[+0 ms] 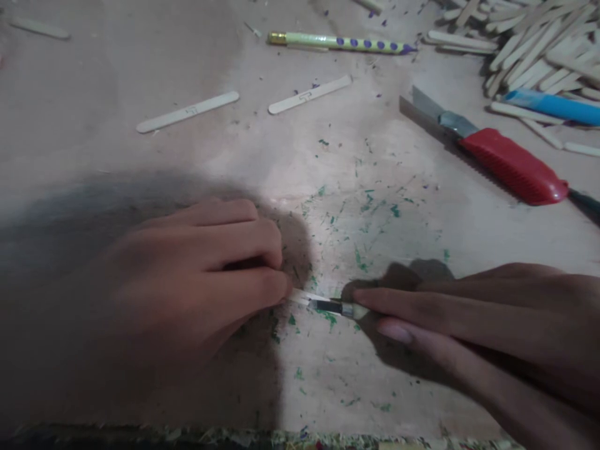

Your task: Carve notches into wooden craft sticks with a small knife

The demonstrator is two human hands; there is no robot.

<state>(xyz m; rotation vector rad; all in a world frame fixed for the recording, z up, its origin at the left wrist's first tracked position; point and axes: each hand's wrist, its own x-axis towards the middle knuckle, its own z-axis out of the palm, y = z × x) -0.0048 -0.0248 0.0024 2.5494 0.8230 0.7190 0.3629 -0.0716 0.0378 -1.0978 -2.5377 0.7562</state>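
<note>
Palm down, fingers [248, 289] curled, the left hand [201, 265] pins a pale, flat wooden stick [298, 295] to the pinkish-beige counter [398, 406]. The right hand [487, 319], fingers extended, pinches a slim silver-bladed knife [345, 310], its tip at the stick.

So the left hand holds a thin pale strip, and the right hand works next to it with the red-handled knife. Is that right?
Not quite: the head view shows the red-handled knife lying untouched beyond the right hand, which holds a small slim cutter instead. The left hand does hold a thin pale strip.
</note>
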